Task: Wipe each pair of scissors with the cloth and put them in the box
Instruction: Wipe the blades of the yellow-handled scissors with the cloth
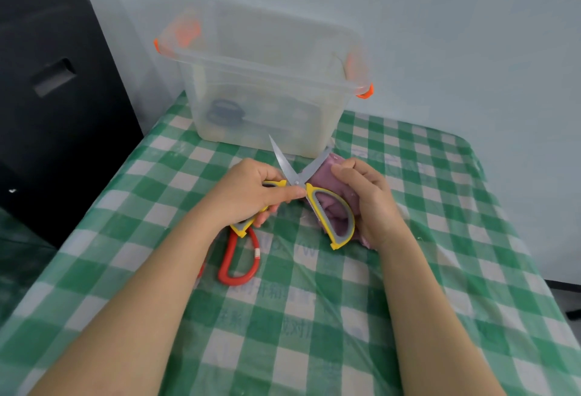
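My left hand (251, 191) grips one handle of the yellow scissors (298, 180), blades spread open between both hands; my right hand (371, 200) clutches the pink cloth (320, 172) behind the other handle. Red scissors (240, 257) lie just below my left hand on the checked tablecloth (314, 317); the clear box (261, 81) stands beyond, dark-handled scissors (224, 111) inside.

red scissors (239, 257): blades hidden under left forearm | cloth (325, 166): mostly behind right hand (371, 204)

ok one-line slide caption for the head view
Left hand holds open yellow scissors; right hand wipes with pink cloth before clear box.
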